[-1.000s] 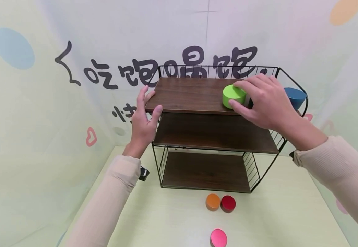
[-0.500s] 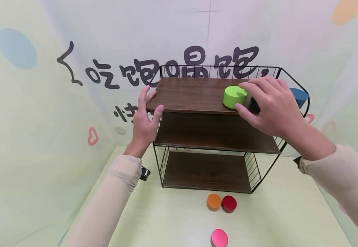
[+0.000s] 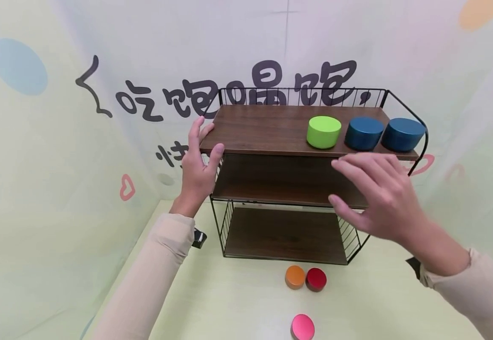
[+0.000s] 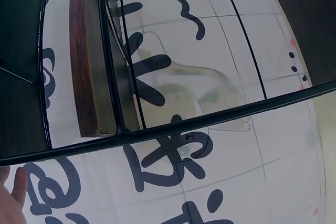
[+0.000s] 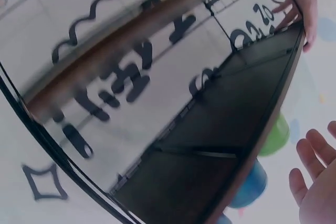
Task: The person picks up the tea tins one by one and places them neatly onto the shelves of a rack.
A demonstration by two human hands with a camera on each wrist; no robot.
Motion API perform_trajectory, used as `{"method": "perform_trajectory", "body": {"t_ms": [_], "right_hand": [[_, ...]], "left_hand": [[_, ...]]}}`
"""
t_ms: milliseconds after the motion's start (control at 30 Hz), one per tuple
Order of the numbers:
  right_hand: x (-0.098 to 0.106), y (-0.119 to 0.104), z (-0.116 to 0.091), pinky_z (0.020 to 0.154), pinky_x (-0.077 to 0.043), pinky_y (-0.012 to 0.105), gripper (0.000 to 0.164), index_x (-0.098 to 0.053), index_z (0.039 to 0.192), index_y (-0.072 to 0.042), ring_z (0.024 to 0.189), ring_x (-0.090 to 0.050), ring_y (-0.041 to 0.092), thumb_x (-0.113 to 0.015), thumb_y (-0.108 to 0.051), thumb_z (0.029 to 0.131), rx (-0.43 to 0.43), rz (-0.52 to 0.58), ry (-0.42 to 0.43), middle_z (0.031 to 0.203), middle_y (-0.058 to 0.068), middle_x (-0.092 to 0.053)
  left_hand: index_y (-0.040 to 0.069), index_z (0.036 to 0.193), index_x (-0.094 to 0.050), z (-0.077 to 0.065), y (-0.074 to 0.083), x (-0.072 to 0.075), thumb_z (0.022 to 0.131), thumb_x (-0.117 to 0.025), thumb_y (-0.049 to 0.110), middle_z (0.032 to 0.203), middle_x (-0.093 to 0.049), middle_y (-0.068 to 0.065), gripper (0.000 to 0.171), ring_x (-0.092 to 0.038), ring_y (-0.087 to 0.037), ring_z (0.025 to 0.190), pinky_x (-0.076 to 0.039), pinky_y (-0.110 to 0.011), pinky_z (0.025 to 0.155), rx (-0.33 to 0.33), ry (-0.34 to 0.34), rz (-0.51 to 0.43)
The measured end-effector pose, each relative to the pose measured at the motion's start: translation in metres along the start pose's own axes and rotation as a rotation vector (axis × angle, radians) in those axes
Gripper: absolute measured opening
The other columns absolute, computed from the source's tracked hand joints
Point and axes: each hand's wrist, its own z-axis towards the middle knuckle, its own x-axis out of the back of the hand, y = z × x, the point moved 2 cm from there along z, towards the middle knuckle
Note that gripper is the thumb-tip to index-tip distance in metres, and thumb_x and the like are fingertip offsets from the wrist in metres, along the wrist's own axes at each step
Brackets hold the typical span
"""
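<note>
My left hand [image 3: 199, 163] holds the left front corner of a three-tier shelf rack [image 3: 267, 130], its thumb at the front edge and fingers along the side. The rack has dark wood boards and a black wire frame. On the top board, a green round tin [image 3: 324, 132] and two blue round tins, the inner one [image 3: 363, 133] and the outer one [image 3: 403, 135], stand in a row at the right. My right hand [image 3: 382, 198] hangs in front of the middle tier, fingers spread and holding nothing. In the right wrist view its fingers [image 5: 314, 161] are apart from the tins.
On the pale table [image 3: 238, 302] before the rack lie an orange tin [image 3: 295, 277], a dark red tin [image 3: 316, 279] beside it, and a pink tin [image 3: 302, 327] nearer the front. A printed cloth backdrop [image 3: 165, 42] hangs behind.
My right hand has let go of the green tin and drawn back down and to the right, uncovering both blue tins. The left hand stays at the rack's corner.
</note>
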Motion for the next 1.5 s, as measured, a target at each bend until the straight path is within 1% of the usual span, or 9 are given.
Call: {"method": "perform_trajectory", "body": {"t_ms": [167, 267, 400, 533, 700, 933, 1233, 1367, 1500], "right_hand": [[-0.005, -0.008, -0.028, 0.083, -0.042, 0.046, 0.052, -0.070, 0.110, 0.004, 0.092, -0.063, 0.039, -0.057, -0.044, 0.095, -0.042, 0.039, -0.052, 0.103, 0.021, -0.069], [-0.010, -0.012, -0.048, 0.083, -0.041, 0.044, 0.052, -0.070, 0.110, 0.004, 0.092, -0.063, 0.037, -0.056, -0.044, 0.095, -0.049, 0.049, -0.081, 0.104, 0.020, -0.069], [-0.019, -0.019, -0.077, 0.084, -0.041, 0.039, 0.053, -0.071, 0.112, 0.002, 0.094, -0.064, 0.033, -0.055, -0.045, 0.095, -0.080, 0.062, -0.137, 0.107, 0.017, -0.070], [-0.029, -0.029, -0.105, 0.087, -0.041, 0.037, 0.052, -0.071, 0.113, 0.000, 0.096, -0.065, 0.031, -0.055, -0.047, 0.096, -0.117, 0.084, -0.169, 0.109, 0.015, -0.069], [-0.040, -0.041, -0.136, 0.084, -0.042, 0.039, 0.049, -0.071, 0.114, 0.000, 0.095, -0.064, 0.030, -0.054, -0.043, 0.097, -0.137, 0.127, -0.171, 0.109, 0.013, -0.069], [-0.053, -0.062, -0.179, 0.087, -0.043, 0.034, 0.046, -0.070, 0.117, -0.005, 0.100, -0.063, 0.024, -0.053, -0.043, 0.097, -0.206, 0.163, -0.255, 0.113, 0.006, -0.068], [-0.068, -0.088, -0.227, 0.089, -0.043, 0.026, 0.044, -0.069, 0.120, -0.010, 0.102, -0.061, 0.016, -0.053, -0.045, 0.098, -0.310, 0.193, -0.317, 0.117, 0.000, -0.066], [-0.070, -0.099, -0.244, 0.086, -0.044, 0.026, 0.043, -0.070, 0.119, -0.011, 0.100, -0.061, 0.015, -0.055, -0.045, 0.097, -0.338, 0.196, -0.321, 0.116, 0.000, -0.067], [-0.072, -0.106, -0.259, 0.085, -0.044, 0.025, 0.042, -0.070, 0.119, -0.011, 0.100, -0.061, 0.013, -0.056, -0.044, 0.098, -0.353, 0.216, -0.326, 0.117, -0.001, -0.067]], "left_hand": [[0.020, 0.154, -0.030, 0.000, -0.002, 0.000, 0.100, -0.051, 0.049, 0.145, -0.054, 0.003, 0.065, -0.067, -0.025, 0.081, -0.034, -0.030, 0.054, 0.010, 0.011, 0.002], [0.020, 0.154, -0.030, 0.000, -0.003, 0.000, 0.100, -0.052, 0.048, 0.145, -0.054, 0.002, 0.064, -0.067, -0.023, 0.090, -0.039, -0.032, 0.061, 0.009, 0.012, -0.001], [0.020, 0.153, -0.031, 0.000, -0.003, 0.000, 0.100, -0.052, 0.047, 0.145, -0.054, 0.001, 0.063, -0.059, -0.019, 0.119, -0.043, -0.036, 0.080, 0.008, 0.012, -0.010], [0.020, 0.153, -0.031, 0.000, -0.003, -0.001, 0.100, -0.052, 0.048, 0.145, -0.054, 0.000, 0.064, -0.054, -0.016, 0.125, -0.041, -0.039, 0.086, 0.006, 0.011, -0.018], [0.019, 0.153, -0.030, 0.001, -0.002, -0.003, 0.099, -0.051, 0.052, 0.145, -0.054, 0.002, 0.066, -0.060, -0.018, 0.117, -0.040, -0.036, 0.070, 0.003, 0.010, -0.022], [0.016, 0.153, -0.031, 0.002, -0.002, -0.005, 0.099, -0.048, 0.056, 0.144, -0.055, 0.000, 0.069, -0.059, -0.018, 0.118, -0.041, -0.036, 0.075, -0.011, 0.022, -0.013], [0.015, 0.152, -0.032, 0.000, -0.002, -0.006, 0.099, -0.048, 0.056, 0.143, -0.055, 0.000, 0.070, -0.066, -0.021, 0.087, -0.038, -0.032, 0.060, -0.014, 0.029, -0.014], [0.013, 0.152, -0.032, 0.001, -0.001, -0.007, 0.099, -0.048, 0.055, 0.143, -0.056, -0.002, 0.070, -0.061, -0.020, 0.068, -0.033, -0.030, 0.054, -0.020, 0.040, -0.014], [0.014, 0.152, -0.033, 0.001, -0.002, -0.006, 0.099, -0.048, 0.056, 0.142, -0.057, -0.003, 0.069, -0.064, -0.021, 0.074, -0.033, -0.029, 0.056, -0.022, 0.055, -0.011]]}}
